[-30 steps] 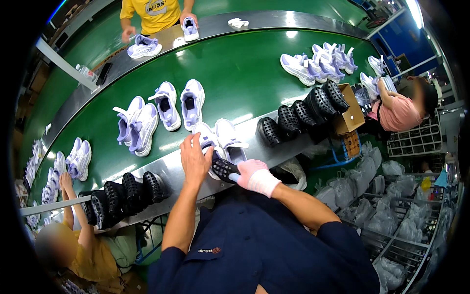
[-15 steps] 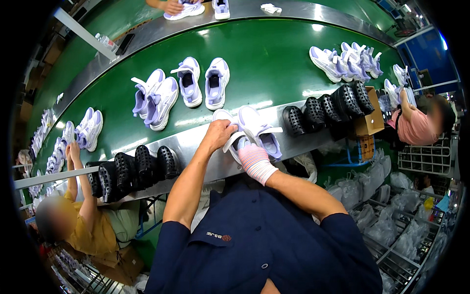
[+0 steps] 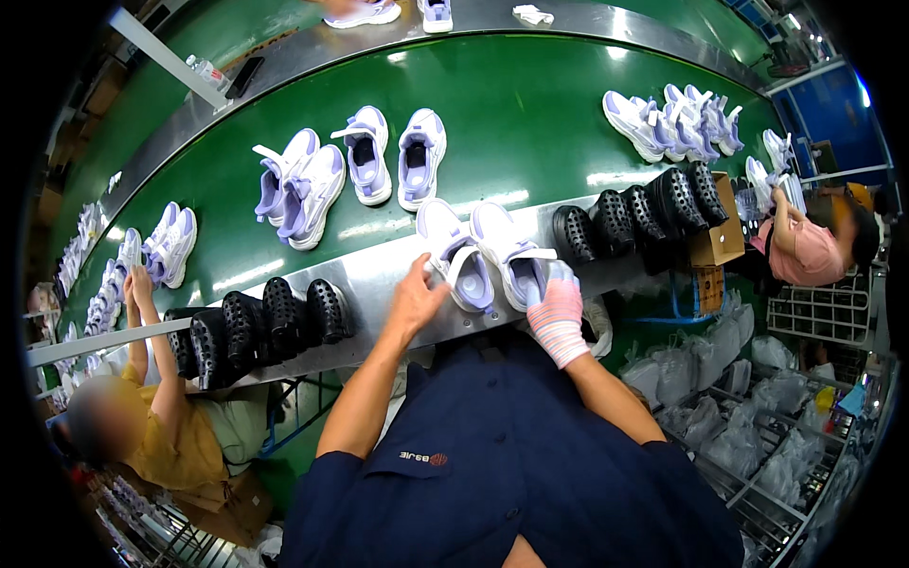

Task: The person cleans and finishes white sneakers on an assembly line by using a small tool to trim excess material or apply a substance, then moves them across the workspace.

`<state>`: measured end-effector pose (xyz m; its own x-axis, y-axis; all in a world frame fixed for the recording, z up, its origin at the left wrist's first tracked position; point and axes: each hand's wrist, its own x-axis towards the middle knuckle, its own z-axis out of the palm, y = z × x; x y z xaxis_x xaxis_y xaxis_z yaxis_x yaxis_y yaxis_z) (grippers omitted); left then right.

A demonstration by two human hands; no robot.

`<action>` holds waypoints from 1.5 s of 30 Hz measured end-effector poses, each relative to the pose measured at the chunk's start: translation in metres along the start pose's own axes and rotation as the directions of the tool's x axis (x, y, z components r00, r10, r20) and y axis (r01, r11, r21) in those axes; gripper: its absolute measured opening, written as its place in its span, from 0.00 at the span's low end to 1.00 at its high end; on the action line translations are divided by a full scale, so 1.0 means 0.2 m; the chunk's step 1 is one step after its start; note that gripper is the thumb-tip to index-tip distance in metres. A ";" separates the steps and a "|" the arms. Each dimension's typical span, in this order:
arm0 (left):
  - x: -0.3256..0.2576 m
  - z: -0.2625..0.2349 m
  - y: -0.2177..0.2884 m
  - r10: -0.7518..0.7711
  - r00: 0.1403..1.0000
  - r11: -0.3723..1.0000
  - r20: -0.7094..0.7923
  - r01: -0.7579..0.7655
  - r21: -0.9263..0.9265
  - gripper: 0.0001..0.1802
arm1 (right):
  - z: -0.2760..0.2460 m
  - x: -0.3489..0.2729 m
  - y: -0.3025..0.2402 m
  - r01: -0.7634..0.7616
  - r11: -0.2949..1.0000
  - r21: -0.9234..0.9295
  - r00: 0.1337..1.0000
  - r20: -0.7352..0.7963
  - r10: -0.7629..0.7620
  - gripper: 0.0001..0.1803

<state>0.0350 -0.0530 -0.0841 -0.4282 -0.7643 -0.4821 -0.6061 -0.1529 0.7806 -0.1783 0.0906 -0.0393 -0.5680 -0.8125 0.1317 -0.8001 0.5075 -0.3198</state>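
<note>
Two white and lavender sneakers stand side by side at the metal edge of the bench in front of me, toes pointing away. Bare and with its fingers apart, my left hand (image 3: 418, 299) is beside the left sneaker (image 3: 454, 256), near its strap. My right hand (image 3: 557, 310) wears a striped knit glove with bare fingertips. It is at the right side of the right sneaker (image 3: 511, 254), by the collar and the strap end, fingers stretched out. Both sneakers have their openings facing up, and pale insides show.
Black perforated shoe forms (image 3: 262, 319) stand left, with more black forms (image 3: 636, 216) to the right beside a cardboard box (image 3: 717, 235). Other sneakers (image 3: 367, 156) sit on the green belt (image 3: 516, 114). Co-workers sit at left (image 3: 180, 426) and right (image 3: 805, 248). Plastic-wrapped bundles (image 3: 734, 435) fill a rack.
My right hand has come out of the left sneaker and moved right to the other one. My left hand has let go of the left sneaker's side and dropped slightly down and left.
</note>
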 end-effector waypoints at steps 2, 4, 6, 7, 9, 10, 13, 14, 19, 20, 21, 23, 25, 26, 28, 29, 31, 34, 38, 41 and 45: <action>0.00 0.15 -0.14 0.099 0.994 0.993 -0.035 -0.096 0.070 0.51 | 0.12 0.06 0.08 -0.214 0.977 0.007 0.920 0.338 0.199 0.19; 0.03 0.24 -0.10 0.142 0.984 0.990 -0.107 -0.142 0.008 0.48 | 0.36 0.07 0.21 -0.209 0.978 0.022 0.878 0.444 0.177 0.18; 0.08 0.25 -0.07 0.076 0.979 0.989 -0.191 -0.050 0.139 0.45 | 0.39 0.07 0.10 -0.166 0.984 0.071 0.905 0.408 0.123 0.17; 0.10 0.25 -0.09 0.162 0.940 0.962 -0.302 -0.082 0.260 0.42 | 0.41 0.07 0.09 -0.130 0.986 0.100 0.922 0.379 0.083 0.18; 0.09 0.21 0.00 0.081 0.974 0.950 -0.212 -0.011 0.313 0.42 | 0.33 0.10 0.07 -0.174 0.982 0.071 0.914 0.383 0.135 0.23; 0.08 0.18 0.06 0.038 0.985 0.939 -0.168 0.022 0.342 0.43 | 0.27 0.11 0.05 -0.197 0.979 0.056 0.909 0.385 0.161 0.26; 0.09 0.14 0.04 0.253 0.936 0.932 -0.243 -0.169 0.322 0.43 | 0.22 0.05 0.08 -0.043 0.999 -0.019 0.992 0.120 0.045 0.27; 0.11 0.15 0.03 0.329 0.903 0.922 -0.277 -0.244 0.301 0.43 | 0.18 0.07 0.05 -0.059 0.998 -0.018 0.984 0.167 0.062 0.24; 0.24 0.23 0.05 0.303 0.911 0.924 -0.279 -0.208 0.322 0.37 | 0.16 0.15 -0.11 0.111 0.994 -0.008 0.935 0.340 -0.101 0.20; 0.27 0.26 0.02 0.301 0.904 0.909 -0.303 -0.177 0.376 0.35 | 0.15 0.16 -0.18 0.111 0.993 0.045 0.942 0.313 -0.119 0.21; 0.28 0.29 0.01 0.304 0.894 0.893 -0.328 -0.149 0.424 0.34 | 0.17 0.18 -0.21 0.076 0.997 -0.006 0.918 0.391 -0.068 0.22; 0.29 0.34 -0.01 0.294 0.888 0.866 -0.353 -0.091 0.493 0.31 | 0.26 0.20 -0.21 0.027 0.997 -0.066 0.891 0.454 0.006 0.24; 0.30 0.33 -0.02 0.290 0.888 0.842 -0.356 -0.060 0.536 0.32 | 0.27 0.25 -0.23 0.009 0.998 -0.065 0.884 0.466 0.022 0.23; 0.31 0.33 -0.02 0.300 0.888 0.830 -0.349 -0.062 0.554 0.33 | 0.29 0.27 -0.23 -0.037 0.999 -0.038 0.872 0.487 0.051 0.17; 0.29 0.31 0.04 0.238 0.923 0.898 -0.302 -0.091 0.430 0.37 | 0.28 0.33 -0.23 -0.060 0.998 -0.016 0.823 0.564 0.059 0.13; 0.25 0.26 0.13 0.178 0.956 0.953 -0.232 -0.109 0.282 0.39 | 0.22 0.36 -0.23 -0.090 0.996 -0.027 0.800 0.593 0.088 0.13; 0.21 0.19 0.07 0.115 0.974 0.993 -0.197 -0.114 0.019 0.47 | 0.23 0.38 -0.19 -0.112 0.993 -0.029 0.832 0.543 0.109 0.13; 0.10 0.12 -0.07 0.135 0.961 0.987 -0.241 -0.153 -0.055 0.42 | 0.12 0.48 -0.14 -0.205 0.978 -0.029 0.837 0.513 0.191 0.16; 0.07 0.19 -0.25 0.418 0.858 0.874 -0.299 -0.290 0.390 0.25 | 0.07 0.89 -0.09 -0.209 0.976 -0.063 0.861 0.460 0.214 0.19; 0.09 0.28 -0.11 0.532 0.811 0.800 -0.243 -0.388 0.457 0.23 | 0.18 1.19 -0.02 -0.167 0.982 -0.086 0.884 0.428 0.188 0.15; 0.26 0.42 0.03 0.619 0.765 0.735 -0.179 -0.483 0.475 0.24 | 0.44 1.36 -0.06 -0.060 0.998 0.000 0.928 0.367 0.056 0.14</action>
<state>-0.0473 -0.0420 -0.1372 -0.5823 -0.7916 0.1854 -0.5573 0.5547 0.6179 -0.3061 -0.1622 -0.0811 -0.5014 -0.8312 -0.2402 -0.7645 0.5556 -0.3269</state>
